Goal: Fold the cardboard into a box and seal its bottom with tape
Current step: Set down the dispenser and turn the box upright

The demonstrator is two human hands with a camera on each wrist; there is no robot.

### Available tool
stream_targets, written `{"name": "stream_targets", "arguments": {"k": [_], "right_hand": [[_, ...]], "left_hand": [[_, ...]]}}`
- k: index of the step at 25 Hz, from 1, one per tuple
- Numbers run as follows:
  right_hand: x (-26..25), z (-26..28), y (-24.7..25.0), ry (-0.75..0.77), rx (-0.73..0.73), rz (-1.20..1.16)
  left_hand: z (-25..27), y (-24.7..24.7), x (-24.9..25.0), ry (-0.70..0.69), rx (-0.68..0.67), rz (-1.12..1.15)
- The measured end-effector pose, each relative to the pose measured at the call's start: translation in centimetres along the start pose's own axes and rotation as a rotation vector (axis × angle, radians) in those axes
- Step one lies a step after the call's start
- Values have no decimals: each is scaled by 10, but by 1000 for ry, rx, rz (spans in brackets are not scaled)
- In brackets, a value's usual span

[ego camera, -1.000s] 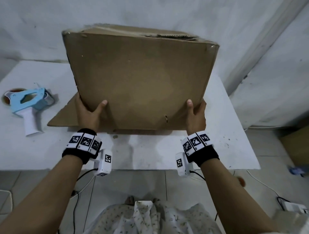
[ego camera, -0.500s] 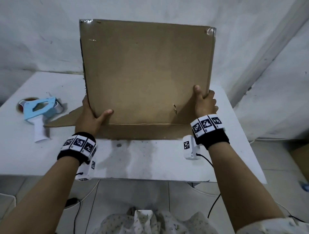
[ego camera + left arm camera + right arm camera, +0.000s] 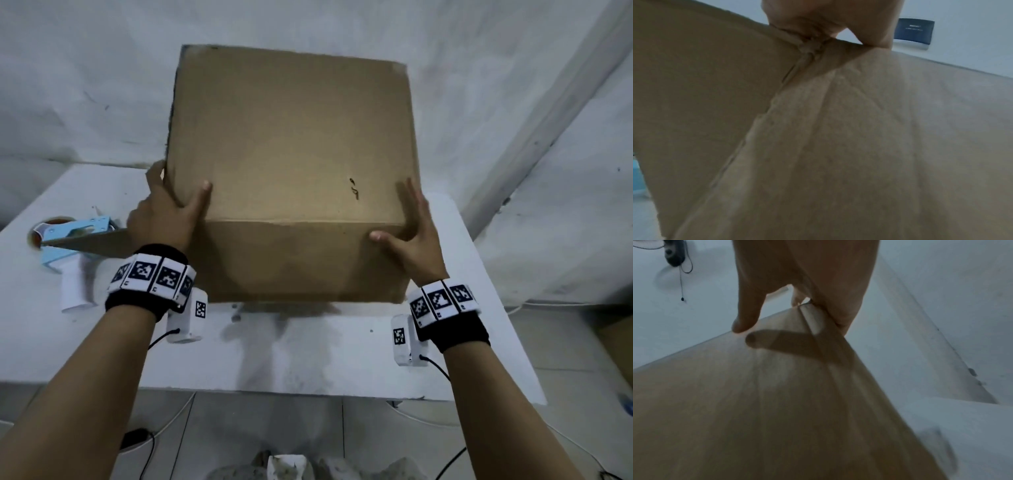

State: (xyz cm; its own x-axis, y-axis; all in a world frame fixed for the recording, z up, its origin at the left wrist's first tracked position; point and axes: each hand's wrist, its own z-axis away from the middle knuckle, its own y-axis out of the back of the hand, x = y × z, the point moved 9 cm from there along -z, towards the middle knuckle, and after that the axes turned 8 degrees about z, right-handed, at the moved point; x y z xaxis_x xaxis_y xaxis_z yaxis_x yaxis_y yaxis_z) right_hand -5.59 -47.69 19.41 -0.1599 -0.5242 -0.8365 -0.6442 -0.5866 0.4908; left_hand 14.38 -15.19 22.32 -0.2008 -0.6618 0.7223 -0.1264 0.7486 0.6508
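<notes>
The brown cardboard box (image 3: 291,137) stands tilted over the white table (image 3: 308,359), one broad face toward me and a flap (image 3: 301,263) hanging below the crease. My left hand (image 3: 171,212) grips its left edge, thumb on the front, fingers behind. My right hand (image 3: 411,233) lies against the right edge with straight fingers, thumb pressing near the crease. The left wrist view shows my thumb (image 3: 838,19) on the cardboard (image 3: 859,146) at a crumpled fold. In the right wrist view my right hand (image 3: 807,272) rests on the cardboard (image 3: 777,402).
A blue tape dispenser (image 3: 75,233) with a white handle lies at the table's left, partly covered by a side flap (image 3: 92,241) of the box. Walls stand close behind and to the right. Cables run on the tiled floor (image 3: 274,428) below the table's front edge.
The box has tipped further, so its lower flap now hangs toward me. Both hands have shifted along its sides. The right hand's fingers have straightened along the edge.
</notes>
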Motion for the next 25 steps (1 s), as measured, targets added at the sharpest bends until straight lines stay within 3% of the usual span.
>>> {"name": "stream_targets", "arguments": {"k": [6,9,12,16,20,23,25], "right_hand": [[-3,-13,0,-60,169,288],[-1,-24,0,-111,201,285],[1,-33,0,-154,212,273],[-1,-47,3,-188,237,269],[-6,-68,-1,-214,194,302],[-5,-84,-2,-228,140,359],[-4,-96,-3,-226,106,373]], "left_hand": [[-20,-2,11,-167,-274,-299],[-23,6,4,-200,-226,-549],[-23,-4,17,-140,-153,-464],[-37,-19,45,-151,-164,-373],[-67,-46,36,-15,-377,-352],[-77,-45,38,48,-595,-21],[-81,-26,20,128,-711,-10]]}}
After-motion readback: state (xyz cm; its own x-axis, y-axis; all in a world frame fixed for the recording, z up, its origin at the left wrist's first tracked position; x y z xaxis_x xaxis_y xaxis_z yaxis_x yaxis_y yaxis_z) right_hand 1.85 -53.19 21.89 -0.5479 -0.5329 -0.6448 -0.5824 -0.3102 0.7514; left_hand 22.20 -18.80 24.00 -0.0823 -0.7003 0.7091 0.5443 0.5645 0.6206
